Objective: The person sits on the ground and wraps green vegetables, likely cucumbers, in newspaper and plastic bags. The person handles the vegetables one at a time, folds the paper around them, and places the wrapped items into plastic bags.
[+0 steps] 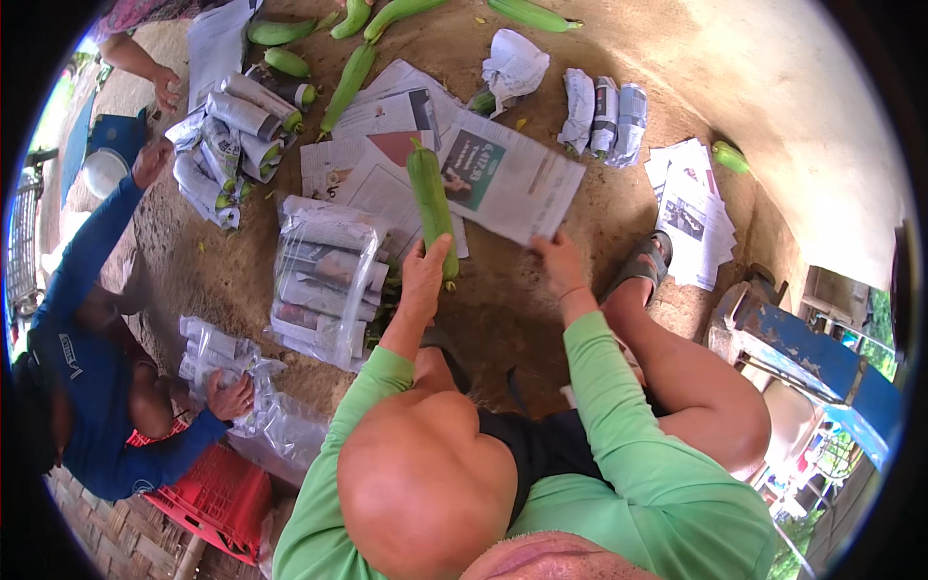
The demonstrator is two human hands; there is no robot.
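My left hand [421,280] grips the lower end of a long green ridged gourd [428,193], which points away from me over spread newspaper. To its right, my right hand [563,266] pinches the near corner of a newspaper sheet [532,184]. This sheet overlaps other flat newspaper sheets [333,169], and the gourd lies across part of the pile. Left of my left hand is a clear plastic bag [333,290] packed with paper-wrapped rolls. More wrapped gourds [227,155] are heaped at the far left.
Loose gourds [350,87] lie at the back. Three wrapped rolls [605,116] and a crumpled paper bundle [515,68] sit beyond the sheet. Newspapers [691,208] rest by my right foot. A blue-sleeved co-worker [97,358] handles plastic bags beside a red crate [217,498]; another person's hand [164,87] is farther back.
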